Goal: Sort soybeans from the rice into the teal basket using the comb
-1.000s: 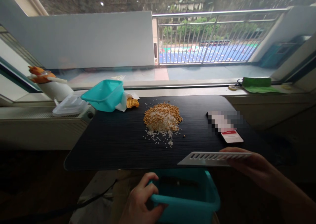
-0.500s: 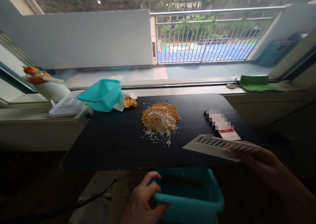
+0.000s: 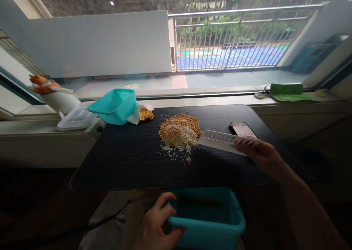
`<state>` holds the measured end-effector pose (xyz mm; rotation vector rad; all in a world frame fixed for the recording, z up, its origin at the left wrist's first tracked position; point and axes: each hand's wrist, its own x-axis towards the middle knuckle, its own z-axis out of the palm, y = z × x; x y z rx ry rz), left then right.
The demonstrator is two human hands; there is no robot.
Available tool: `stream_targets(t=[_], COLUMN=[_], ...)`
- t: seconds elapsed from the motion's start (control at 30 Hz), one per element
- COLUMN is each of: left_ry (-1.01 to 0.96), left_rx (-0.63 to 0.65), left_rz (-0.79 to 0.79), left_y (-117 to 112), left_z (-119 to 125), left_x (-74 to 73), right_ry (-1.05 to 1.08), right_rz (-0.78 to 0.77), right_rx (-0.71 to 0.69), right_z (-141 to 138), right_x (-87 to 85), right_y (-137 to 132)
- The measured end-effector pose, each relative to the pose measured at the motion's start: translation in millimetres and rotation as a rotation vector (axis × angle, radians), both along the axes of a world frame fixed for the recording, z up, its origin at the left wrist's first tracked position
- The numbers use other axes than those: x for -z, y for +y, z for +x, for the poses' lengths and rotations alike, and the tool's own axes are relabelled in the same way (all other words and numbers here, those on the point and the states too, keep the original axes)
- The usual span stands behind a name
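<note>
My right hand point(image 3: 264, 156) grips a flat white slotted plastic piece point(image 3: 220, 142), shaped like a divider or scraper. Its far end is at the right edge of a pile of yellow soybeans point(image 3: 178, 122) mixed with white rice point(image 3: 177, 141); whether it touches them I cannot tell. Stray rice grains lie scattered at the near side of the pile. Below the table edge, my left hand point(image 3: 162, 220) is closed on the left rim of a teal plastic bin point(image 3: 209, 224). The bin's inside is dark, with something brownish in it that I cannot make out.
The pile sits on a dark table point(image 3: 123, 162). A phone point(image 3: 243, 130) showing a timer lies at right, partly behind the white piece. At back left stand a teal basket point(image 3: 114, 108), a crumpled yellow cloth point(image 3: 145, 114) and a clear lid point(image 3: 75, 119). A green cloth point(image 3: 288, 92) rests on the sill.
My right hand has moved left and away from me, bringing the white slotted piece from the table's near right up to the pile. My left hand stays on the bin's rim.
</note>
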<state>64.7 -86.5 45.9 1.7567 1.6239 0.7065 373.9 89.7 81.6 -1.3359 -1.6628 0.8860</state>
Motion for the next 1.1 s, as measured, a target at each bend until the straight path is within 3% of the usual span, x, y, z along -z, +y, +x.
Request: stream_targets(t=[0.3, 0.5, 0.7, 0.8, 0.97, 1.1], left_ry=[0.016, 0.001, 0.02, 0.025, 0.02, 0.03], left_rx=[0.013, -0.009, 0.018, 0.018, 0.003, -0.026], left_rz=[0.027, 0.034, 0.021, 0.033, 0.039, 0.036], left_y=[0.1, -0.5, 0.3, 1.9, 0.6, -5.1], left_z=[-0.1, 3.2, 1.9, 2.3, 1.8, -7.8], left_x=[2.9, -1.8, 0.6, 2.9, 3.3, 4.0], right_ry=[0.016, 0.07, 0.067, 0.086, 0.102, 0.082], right_rz=[-0.042, -0.147, -0.291, -0.25, -0.153, -0.127], right_rx=[0.033, 0.033, -0.098, -0.121, -0.102, -0.176], right_z=[3.9, 22.8, 33.7, 24.5, -4.6, -30.4], right_x=[-4.2, 0.7, -12.6, -13.9, -0.5, 4.7], right_y=[-13.8, -30.5, -56.2, -58.7, -43.3, -33.2])
